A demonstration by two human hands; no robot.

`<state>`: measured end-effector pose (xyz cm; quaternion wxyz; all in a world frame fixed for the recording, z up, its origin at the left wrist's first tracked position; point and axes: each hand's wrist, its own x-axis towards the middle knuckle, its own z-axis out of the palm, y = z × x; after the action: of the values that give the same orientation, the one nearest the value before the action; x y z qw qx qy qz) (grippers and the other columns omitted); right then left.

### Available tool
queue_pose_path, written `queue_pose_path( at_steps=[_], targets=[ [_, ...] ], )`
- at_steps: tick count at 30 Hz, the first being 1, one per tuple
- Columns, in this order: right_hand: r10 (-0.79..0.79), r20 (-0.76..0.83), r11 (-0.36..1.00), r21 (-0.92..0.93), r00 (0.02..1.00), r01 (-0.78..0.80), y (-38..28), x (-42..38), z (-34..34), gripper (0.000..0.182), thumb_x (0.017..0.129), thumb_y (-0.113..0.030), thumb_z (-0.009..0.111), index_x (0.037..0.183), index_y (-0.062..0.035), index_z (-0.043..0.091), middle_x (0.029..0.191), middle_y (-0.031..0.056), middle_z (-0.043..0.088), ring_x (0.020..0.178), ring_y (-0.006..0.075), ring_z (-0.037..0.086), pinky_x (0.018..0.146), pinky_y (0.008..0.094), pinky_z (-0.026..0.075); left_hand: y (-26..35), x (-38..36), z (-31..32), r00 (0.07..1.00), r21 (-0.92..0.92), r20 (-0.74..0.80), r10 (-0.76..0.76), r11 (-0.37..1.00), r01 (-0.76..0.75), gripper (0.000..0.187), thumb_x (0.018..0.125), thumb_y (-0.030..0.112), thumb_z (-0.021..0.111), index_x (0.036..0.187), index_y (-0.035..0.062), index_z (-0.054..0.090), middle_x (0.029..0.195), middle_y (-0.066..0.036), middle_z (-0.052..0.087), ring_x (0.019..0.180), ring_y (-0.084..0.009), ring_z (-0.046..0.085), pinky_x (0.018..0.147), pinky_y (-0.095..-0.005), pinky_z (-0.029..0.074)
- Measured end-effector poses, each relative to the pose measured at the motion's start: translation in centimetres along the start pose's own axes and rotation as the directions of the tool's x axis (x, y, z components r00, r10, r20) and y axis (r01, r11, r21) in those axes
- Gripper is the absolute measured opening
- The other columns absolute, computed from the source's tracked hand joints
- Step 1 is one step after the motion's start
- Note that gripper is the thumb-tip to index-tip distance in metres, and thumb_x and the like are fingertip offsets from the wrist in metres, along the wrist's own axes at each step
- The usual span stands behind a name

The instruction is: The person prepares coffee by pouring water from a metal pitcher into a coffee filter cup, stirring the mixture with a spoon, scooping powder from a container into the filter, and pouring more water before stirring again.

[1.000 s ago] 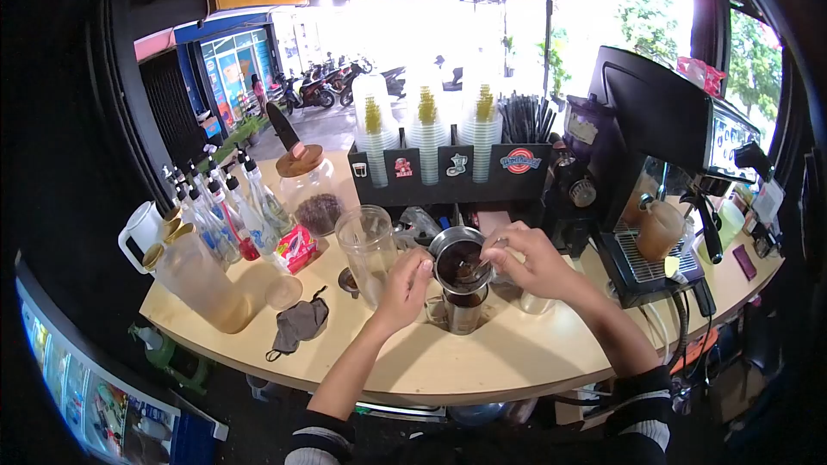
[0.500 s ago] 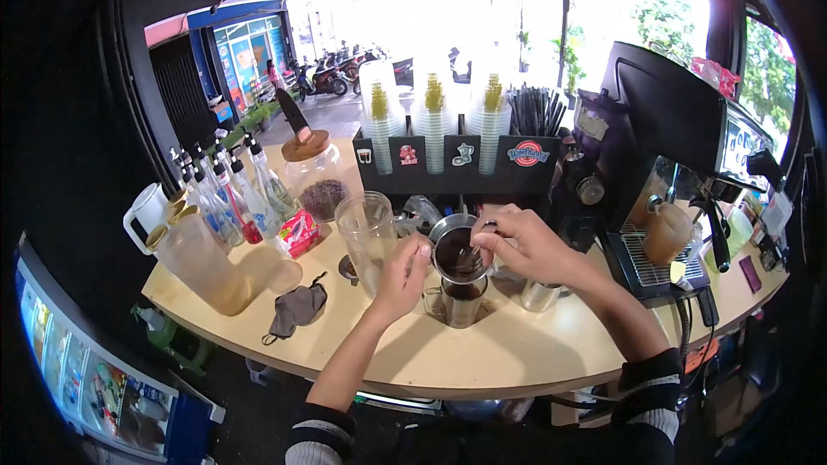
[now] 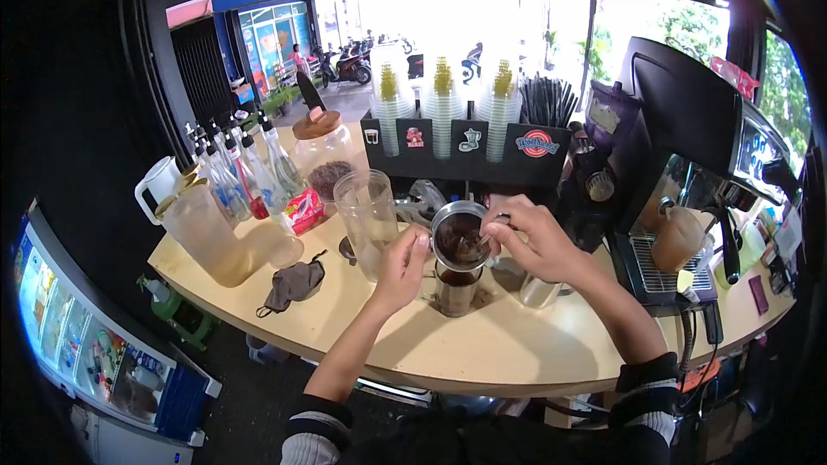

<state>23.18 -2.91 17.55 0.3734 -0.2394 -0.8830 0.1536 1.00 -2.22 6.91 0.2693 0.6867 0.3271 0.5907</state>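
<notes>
Fingers of the right hand (image 3: 525, 237) hide most of a small spoon (image 3: 475, 247) pinched over the metal filter (image 3: 459, 237), which sits on a glass (image 3: 454, 287) on the desk (image 3: 482, 344). Left hand (image 3: 401, 267) grips the filter's rim. Sticker lettering on the cup rack (image 3: 469, 159) is too blurred to read.

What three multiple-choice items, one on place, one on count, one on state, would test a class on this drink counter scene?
1. Where does the grey face mask lie?
A. left of the hands
B. on the espresso machine
C. inside the jar

2. How many stacks of plastic cups stand in the black organiser?
A. one
B. three
C. six

3. What is in the metal filter cup?
A. nothing
B. dark coffee
C. milk

Key: 1 A, it lies on the counter left of the left hand. 2 B, three stacks show. 3 B, dark contents under the right hand.
</notes>
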Motion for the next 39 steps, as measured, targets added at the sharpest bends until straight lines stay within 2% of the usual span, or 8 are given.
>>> queue_pose_path(
  at_steps=[10, 14, 16, 24, 27, 31, 34, 39],
  targets=[
    [-0.097, 0.032, 0.995, 0.027, 0.995, 0.096, 1.4, 0.4, -0.3, 0.015, 0.092, -0.015, 0.051, 0.089, -0.0037, 0.061, 0.054, 0.0036, 0.057, 0.051, 0.0180, 0.058, 0.063, 0.0312, 0.043, 1.7, 1.2, -0.1, 0.971, 0.360, 0.078, 0.224, 0.902, -0.237, 0.017, 0.093, 0.013, 0.047, 0.080, 0.0017, 0.052, 0.073, -0.009, 0.053, 0.073, -0.0249, 0.053, 0.084, -0.0373, 0.036],
    [0.060, 0.109, 0.972, 0.221, 0.992, -0.083, 1.0, 1.3, -1.0, 0.019, 0.091, -0.019, 0.055, 0.087, -0.0012, 0.060, 0.055, 0.0101, 0.057, 0.052, 0.0216, 0.058, 0.060, 0.0335, 0.044, 1.8, 2.9, -1.2, 0.960, 0.339, 0.159, 0.231, 0.900, -0.273, 0.016, 0.091, 0.011, 0.048, 0.080, 0.0017, 0.052, 0.071, -0.010, 0.053, 0.072, -0.0274, 0.053, 0.084, -0.0378, 0.036],
    [-0.221, 0.125, 0.974, -0.027, 0.967, 0.226, 1.6, 1.6, -0.4, 0.020, 0.090, -0.020, 0.058, 0.088, -0.0005, 0.059, 0.057, 0.0139, 0.055, 0.052, 0.0256, 0.057, 0.053, 0.0338, 0.043, 1.5, 3.7, -1.5, 0.933, 0.345, 0.248, 0.260, 0.877, -0.336, 0.015, 0.090, 0.011, 0.049, 0.079, 0.0020, 0.052, 0.068, -0.011, 0.052, 0.070, -0.0290, 0.052, 0.085, -0.0378, 0.036],
    [-0.237, 0.150, 0.953, -0.155, 0.960, 0.259, 1.2, 2.2, 0.0, 0.028, 0.090, -0.027, 0.058, 0.093, 0.0002, 0.061, 0.058, 0.0191, 0.052, 0.055, 0.0356, 0.053, 0.055, 0.0412, 0.041, 2.3, 4.3, -1.4, 0.927, 0.346, 0.282, 0.246, 0.876, -0.338, 0.016, 0.090, 0.012, 0.050, 0.077, 0.0022, 0.051, 0.068, -0.012, 0.050, 0.072, -0.0298, 0.052, 0.084, -0.0375, 0.037],
    [-0.068, 0.192, 0.997, -0.017, 0.979, 0.073, 0.9, 2.4, -0.9, 0.030, 0.090, -0.029, 0.058, 0.097, -0.0010, 0.062, 0.059, 0.0198, 0.050, 0.057, 0.0358, 0.054, 0.057, 0.0411, 0.042, 2.2, 3.9, -1.4, 0.938, 0.330, 0.268, 0.219, 0.894, -0.303, 0.015, 0.090, 0.012, 0.050, 0.079, 0.0022, 0.052, 0.070, -0.011, 0.051, 0.075, -0.0291, 0.052, 0.085, -0.0379, 0.036],
    [-0.198, 0.098, 0.963, -0.165, 0.975, 0.212, 1.2, 1.3, 0.1, 0.027, 0.089, -0.027, 0.059, 0.086, 0.0007, 0.060, 0.062, 0.0195, 0.054, 0.054, 0.0335, 0.054, 0.055, 0.0391, 0.042, 1.8, 3.3, -1.4, 0.948, 0.341, 0.251, 0.195, 0.899, -0.275, 0.016, 0.092, 0.013, 0.048, 0.081, 0.0019, 0.054, 0.072, -0.009, 0.053, 0.078, -0.0277, 0.053, 0.088, -0.0394, 0.035],
    [0.139, 0.143, 0.976, 0.147, 0.980, -0.160, 0.2, 1.1, -0.7, 0.019, 0.091, -0.016, 0.056, 0.081, 0.0003, 0.061, 0.066, 0.0072, 0.061, 0.063, 0.0171, 0.056, 0.067, 0.0317, 0.044, 2.3, 2.7, -1.3, 0.974, 0.331, 0.172, 0.150, 0.922, -0.201, 0.019, 0.094, 0.014, 0.047, 0.081, 0.0018, 0.053, 0.070, -0.010, 0.052, 0.076, -0.0267, 0.053, 0.083, -0.0377, 0.038],
    [0.024, 0.077, 0.968, 0.249, 0.997, -0.042, 1.2, -0.6, 0.5, 0.022, 0.094, -0.014, 0.051, 0.087, 0.0023, 0.064, 0.066, 0.0062, 0.062, 0.064, 0.0125, 0.059, 0.065, 0.0271, 0.045, 1.1, 1.3, -0.5, 0.994, 0.140, 0.097, -0.056, 0.989, 0.042, 0.025, 0.098, 0.017, 0.045, 0.080, 0.0013, 0.052, 0.067, -0.003, 0.050, 0.072, -0.0122, 0.050, 0.070, -0.0272, 0.041]
  ],
)
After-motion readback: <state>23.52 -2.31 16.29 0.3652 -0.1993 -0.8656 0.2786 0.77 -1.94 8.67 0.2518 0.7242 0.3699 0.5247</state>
